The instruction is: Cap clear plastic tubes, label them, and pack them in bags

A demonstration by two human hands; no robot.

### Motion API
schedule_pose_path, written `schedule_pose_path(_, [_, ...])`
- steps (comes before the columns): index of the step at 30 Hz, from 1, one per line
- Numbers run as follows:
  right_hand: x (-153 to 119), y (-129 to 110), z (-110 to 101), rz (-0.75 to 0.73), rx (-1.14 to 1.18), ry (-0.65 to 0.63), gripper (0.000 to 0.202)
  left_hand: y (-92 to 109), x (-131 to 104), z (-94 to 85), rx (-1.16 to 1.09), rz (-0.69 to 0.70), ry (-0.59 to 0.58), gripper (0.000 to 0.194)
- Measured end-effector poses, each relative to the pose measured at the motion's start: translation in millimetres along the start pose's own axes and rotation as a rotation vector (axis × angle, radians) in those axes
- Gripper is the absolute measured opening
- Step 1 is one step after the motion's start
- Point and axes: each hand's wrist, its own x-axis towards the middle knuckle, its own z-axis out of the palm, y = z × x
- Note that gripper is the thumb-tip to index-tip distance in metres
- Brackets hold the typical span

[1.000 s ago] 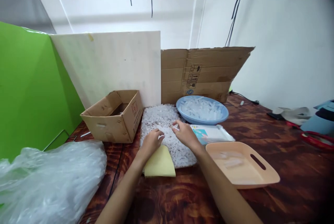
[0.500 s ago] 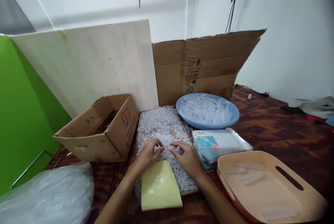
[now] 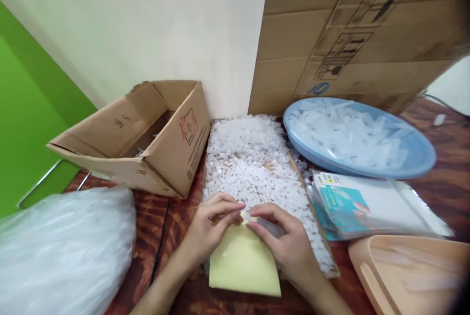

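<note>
My right hand [image 3: 290, 239] is closed around a translucent plastic tube [image 3: 270, 227], which lies along the palm with its end pointing left. Close to that end, my left hand [image 3: 211, 224] has its thumb and fingertips pinched together; whatever they hold is too small to make out. Both hands hover over the near part of a shallow cardboard tray filled with small white translucent plastic pieces [image 3: 253, 178]. Below the fingers lies a yellow sheet [image 3: 244, 263], partly covering the tray's near end.
Left of the tray stands an open cardboard box [image 3: 172, 153], with a translucent plastic bag [image 3: 69, 251] nearer me. On the right are a blue basin [image 3: 308, 156] of clear plastic strips, plastic-wrapped packets [image 3: 382, 207] and an orange tray [image 3: 378, 285]. A cardboard sheet [image 3: 293, 45] leans behind.
My view has tilted down and come closer. The hands have drawn together, the left fingertips now beside the tube's end, and they sit over the yellow sheet's far edge.
</note>
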Motion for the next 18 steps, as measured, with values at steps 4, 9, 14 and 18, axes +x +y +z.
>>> schedule_pose_path(4, [0,-1,0,-0.14,0.013,0.035,0.004,-3,-1,6.4,-0.151,-0.195,0.098,0.018])
schedule_pose_path(9, [-1,-7,0,-0.22,-0.014,0.019,0.011,-8,-3,10.3,-0.088,-0.242,0.082,0.026])
schedule_pose_path(14, [-8,-18,1,-0.348,-0.074,0.024,0.017,0,-3,12.7,0.265,0.005,-0.005,0.036])
schedule_pose_path(18, [-13,-21,3,-0.445,-0.119,0.062,0.022,9,-3,16.1,0.382,0.052,-0.026,0.042])
